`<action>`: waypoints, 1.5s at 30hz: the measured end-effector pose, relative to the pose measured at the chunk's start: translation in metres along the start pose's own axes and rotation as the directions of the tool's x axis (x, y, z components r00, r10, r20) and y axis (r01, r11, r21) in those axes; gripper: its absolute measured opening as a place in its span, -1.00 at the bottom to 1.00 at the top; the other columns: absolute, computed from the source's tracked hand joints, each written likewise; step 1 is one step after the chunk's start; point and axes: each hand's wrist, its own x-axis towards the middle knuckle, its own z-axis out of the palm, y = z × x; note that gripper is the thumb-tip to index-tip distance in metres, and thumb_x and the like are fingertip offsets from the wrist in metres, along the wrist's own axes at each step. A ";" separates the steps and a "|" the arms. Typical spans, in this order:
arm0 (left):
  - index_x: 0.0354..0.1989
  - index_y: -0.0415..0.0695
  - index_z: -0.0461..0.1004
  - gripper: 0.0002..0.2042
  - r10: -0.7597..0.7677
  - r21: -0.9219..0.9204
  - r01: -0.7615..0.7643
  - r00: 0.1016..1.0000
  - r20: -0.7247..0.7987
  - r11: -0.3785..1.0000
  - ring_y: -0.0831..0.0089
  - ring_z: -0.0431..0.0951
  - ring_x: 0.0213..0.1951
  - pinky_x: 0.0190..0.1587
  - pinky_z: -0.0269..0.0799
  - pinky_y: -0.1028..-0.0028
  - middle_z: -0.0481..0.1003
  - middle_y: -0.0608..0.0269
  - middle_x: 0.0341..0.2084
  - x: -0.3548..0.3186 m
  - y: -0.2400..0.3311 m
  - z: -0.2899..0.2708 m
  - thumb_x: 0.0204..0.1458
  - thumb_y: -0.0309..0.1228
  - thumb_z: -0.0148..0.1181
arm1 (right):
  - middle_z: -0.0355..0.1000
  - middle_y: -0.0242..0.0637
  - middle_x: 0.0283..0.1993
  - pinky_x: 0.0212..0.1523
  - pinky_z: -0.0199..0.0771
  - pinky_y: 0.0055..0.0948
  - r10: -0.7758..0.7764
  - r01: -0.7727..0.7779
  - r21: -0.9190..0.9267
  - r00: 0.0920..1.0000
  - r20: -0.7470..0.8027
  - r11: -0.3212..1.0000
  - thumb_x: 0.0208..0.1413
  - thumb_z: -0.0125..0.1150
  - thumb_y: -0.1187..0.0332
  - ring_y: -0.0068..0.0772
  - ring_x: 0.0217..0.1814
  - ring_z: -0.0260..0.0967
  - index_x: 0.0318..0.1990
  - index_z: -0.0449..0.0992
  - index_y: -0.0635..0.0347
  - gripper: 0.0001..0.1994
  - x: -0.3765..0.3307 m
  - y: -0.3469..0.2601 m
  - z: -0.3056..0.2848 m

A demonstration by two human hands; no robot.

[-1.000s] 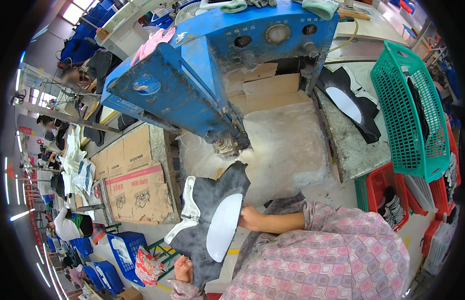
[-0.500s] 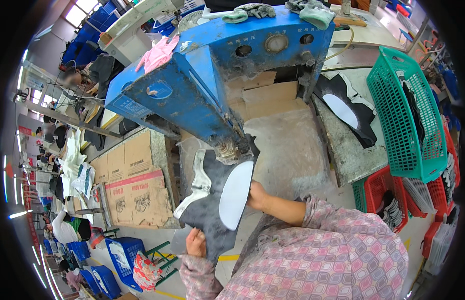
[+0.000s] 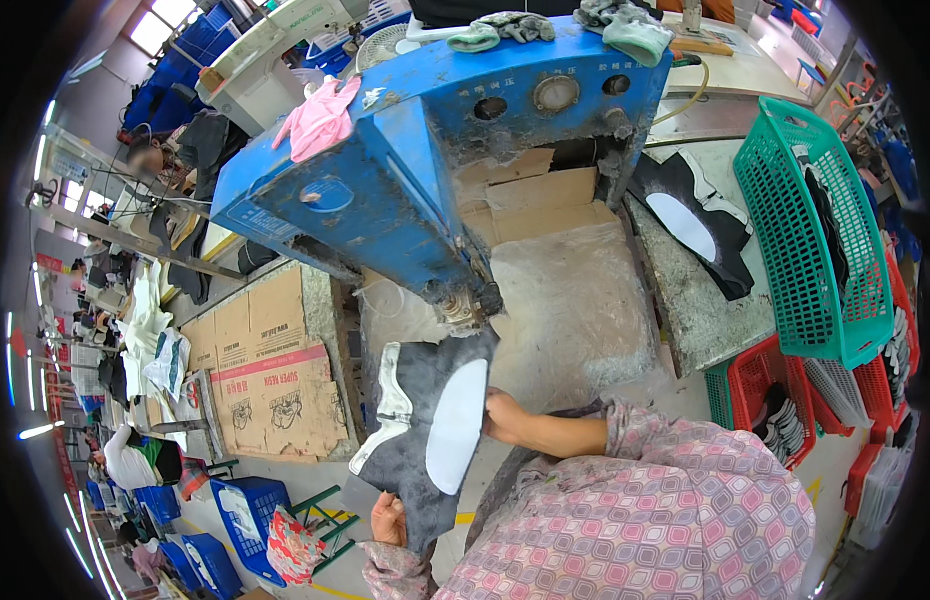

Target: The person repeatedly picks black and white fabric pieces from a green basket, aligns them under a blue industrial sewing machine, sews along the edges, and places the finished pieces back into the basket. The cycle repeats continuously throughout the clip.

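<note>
A dark grey fabric panel [image 3: 425,400], with a white half-oval patch [image 3: 457,428] and a white strip along its left edge, hangs between my two hands. My left hand [image 3: 390,520] pinches its lower left corner. At the right edge, beside the white patch, my right hand [image 3: 503,415] grips the panel; some of its fingers are hidden behind it. Just beyond the panel's far edge is the metal nozzle [image 3: 463,306] under the arm of a blue machine [image 3: 525,85]. Pale mist hangs around nozzle and panel.
A similar dark panel [image 3: 720,245] lies on the side table [image 3: 690,320] at right, beside a green basket [image 3: 775,190]. Red baskets [image 3: 750,365] stand below it. Flattened cardboard [image 3: 270,370] covers the left table. Gloves [image 3: 515,25] and a pink cloth [image 3: 318,118] lie on the machine.
The panel has come back toward me and slightly left, with both hands still on it. Its far edge now lies nearer to me than the nozzle, which it reached past before.
</note>
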 end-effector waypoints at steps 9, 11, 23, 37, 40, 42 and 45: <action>-0.50 -0.15 0.30 -0.93 -0.072 0.103 0.067 0.996 0.049 0.992 0.65 0.29 -0.50 -0.39 0.26 0.64 0.26 0.45 -0.63 0.064 0.009 0.006 -0.18 -0.58 0.00 | 0.36 -0.23 -0.23 -0.18 0.34 -0.35 -0.242 0.241 0.019 0.968 0.068 0.970 -0.02 -0.20 0.46 -0.35 -0.21 0.33 -0.18 0.31 0.24 -0.77 0.001 -0.037 -0.016; -0.35 -0.23 0.35 -0.84 -0.099 0.031 0.096 0.983 0.153 0.995 0.53 0.41 -0.33 -0.25 0.35 0.51 0.40 0.31 -0.46 0.075 0.005 0.011 -0.18 -0.57 0.01 | 0.33 -0.21 -0.15 -0.12 0.32 -0.29 -0.312 0.316 0.008 0.932 0.181 0.949 0.04 -0.21 0.40 -0.31 -0.13 0.30 -0.13 0.28 0.22 -0.75 -0.004 -0.044 -0.028; -0.10 -0.33 0.23 -0.63 -0.335 0.128 0.311 0.833 0.441 0.942 0.37 0.43 -0.26 -0.20 0.37 0.41 0.39 0.13 -0.26 0.125 -0.064 0.080 -0.15 -0.48 -0.03 | 0.26 -0.34 -0.02 -0.01 0.19 -0.25 -0.490 0.453 0.290 0.869 0.068 0.843 0.08 -0.27 0.01 -0.32 -0.01 0.21 0.02 0.19 0.06 -0.56 -0.098 -0.062 -0.127; -0.10 -0.31 0.24 -0.65 -0.160 -0.045 0.173 0.966 0.201 0.984 0.33 0.40 -0.19 -0.10 0.31 0.38 0.38 0.08 -0.24 0.091 -0.085 0.136 -0.15 -0.64 -0.17 | 0.05 -0.39 0.11 0.05 0.04 -0.22 -0.273 0.248 0.116 0.869 0.412 0.962 -0.03 -0.01 0.22 -0.40 0.10 0.02 0.14 -0.01 -0.05 -0.46 -0.136 -0.099 -0.117; -0.07 -0.32 0.20 -0.64 -0.069 -0.088 0.073 0.997 0.044 0.993 0.28 0.38 -0.15 -0.07 0.30 0.34 0.34 0.04 -0.19 0.062 -0.081 0.116 -0.13 -0.60 -0.17 | -0.02 -0.45 0.15 0.07 0.02 -0.24 -0.132 0.149 0.003 0.865 0.484 0.989 -0.10 0.05 0.38 -0.44 0.15 -0.03 0.18 -0.13 -0.09 -0.33 -0.119 -0.081 -0.095; -0.05 -0.31 0.16 -0.63 -0.011 -0.079 0.020 0.994 0.107 0.997 0.25 0.36 -0.10 -0.05 0.27 0.33 0.31 0.03 -0.13 0.051 -0.075 0.101 -0.11 -0.54 -0.15 | -0.03 -0.47 0.15 0.07 0.02 -0.24 -0.037 0.088 -0.092 0.890 0.455 0.992 -0.10 0.05 0.39 -0.44 0.16 -0.04 0.18 -0.14 -0.09 -0.33 -0.101 -0.067 -0.078; -0.04 -0.31 0.14 -0.62 -0.011 -0.203 0.002 0.999 -0.044 0.979 0.24 0.35 -0.11 -0.03 0.27 0.27 0.31 0.01 -0.15 0.052 -0.065 0.083 -0.13 -0.59 -0.20 | -0.04 -0.46 0.16 0.07 0.02 -0.24 -0.011 0.072 -0.097 0.854 0.519 0.993 -0.16 0.04 0.46 -0.44 0.14 -0.01 0.19 -0.15 -0.04 -0.29 -0.071 -0.054 -0.056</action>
